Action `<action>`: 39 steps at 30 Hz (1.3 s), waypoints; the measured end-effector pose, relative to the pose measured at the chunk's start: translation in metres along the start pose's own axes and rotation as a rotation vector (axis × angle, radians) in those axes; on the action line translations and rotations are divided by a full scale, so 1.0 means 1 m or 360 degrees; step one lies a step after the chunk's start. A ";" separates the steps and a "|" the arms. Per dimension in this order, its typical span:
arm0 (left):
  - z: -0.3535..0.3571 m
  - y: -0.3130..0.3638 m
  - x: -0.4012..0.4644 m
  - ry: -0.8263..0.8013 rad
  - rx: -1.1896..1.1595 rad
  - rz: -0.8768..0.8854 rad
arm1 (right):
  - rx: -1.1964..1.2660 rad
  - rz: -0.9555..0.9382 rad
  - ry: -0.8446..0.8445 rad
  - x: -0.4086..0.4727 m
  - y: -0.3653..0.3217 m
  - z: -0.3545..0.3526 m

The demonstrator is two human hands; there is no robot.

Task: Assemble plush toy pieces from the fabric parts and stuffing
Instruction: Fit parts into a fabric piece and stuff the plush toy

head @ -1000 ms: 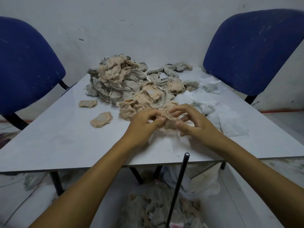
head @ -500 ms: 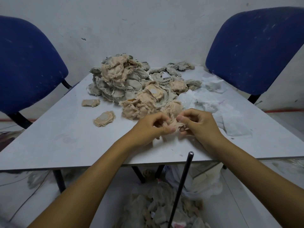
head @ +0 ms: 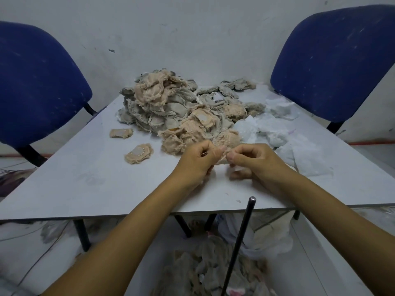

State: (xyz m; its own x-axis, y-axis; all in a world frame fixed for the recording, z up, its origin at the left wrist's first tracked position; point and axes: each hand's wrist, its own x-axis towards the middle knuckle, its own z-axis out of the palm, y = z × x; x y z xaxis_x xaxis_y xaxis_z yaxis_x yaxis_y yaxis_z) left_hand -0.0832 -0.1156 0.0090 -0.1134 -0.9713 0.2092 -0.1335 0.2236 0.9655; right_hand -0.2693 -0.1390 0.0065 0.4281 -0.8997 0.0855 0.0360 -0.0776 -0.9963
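Both hands, L (head: 195, 162) & R (head: 255, 161), fingers pinching one beige fabric piece (head: 223, 155); no legible writing.

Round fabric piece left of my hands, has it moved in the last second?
No. The round fabric piece keeps its spot beside the smaller scrap.

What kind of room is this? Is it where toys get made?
Probably a small, plain workroom for sewing toys: a big heap of frayed beige and grey fabric pieces on a white table, two blue padded chairs, and bare white walls.
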 end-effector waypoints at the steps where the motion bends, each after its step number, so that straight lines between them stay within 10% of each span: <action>1: 0.002 0.000 -0.001 0.0014 0.0032 0.0044 | -0.0015 -0.0014 0.0052 0.000 0.000 0.001; 7: 0.005 -0.009 -0.003 0.0083 0.0849 0.0534 | -0.0731 -0.0330 0.0447 -0.003 0.010 0.015; 13: 0.000 0.000 0.000 -0.0118 -0.0238 -0.0191 | -0.0828 -0.0538 0.0367 -0.006 0.006 0.014; 18: -0.010 -0.001 0.003 -0.0126 -0.0365 -0.0193 | -0.0088 -0.0335 0.0222 -0.005 -0.001 0.016; 27: -0.010 -0.003 0.006 -0.0127 -0.0005 -0.0132 | -0.1097 -0.0129 0.0747 0.019 0.015 0.015; 32: -0.006 -0.003 0.010 0.0069 -0.0019 -0.0070 | -0.0844 -0.0271 0.0904 0.015 0.012 0.015; 39: -0.001 -0.003 0.009 0.0020 0.0020 0.0083 | -0.0296 -0.0439 0.0370 0.005 0.008 0.016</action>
State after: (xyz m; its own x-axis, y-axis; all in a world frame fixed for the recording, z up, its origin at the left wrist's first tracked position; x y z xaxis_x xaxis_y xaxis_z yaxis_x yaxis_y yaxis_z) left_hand -0.0824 -0.1248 0.0082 -0.1079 -0.9592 0.2614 -0.1402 0.2750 0.9512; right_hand -0.2531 -0.1370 -0.0006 0.2090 -0.9058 0.3685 -0.0523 -0.3866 -0.9207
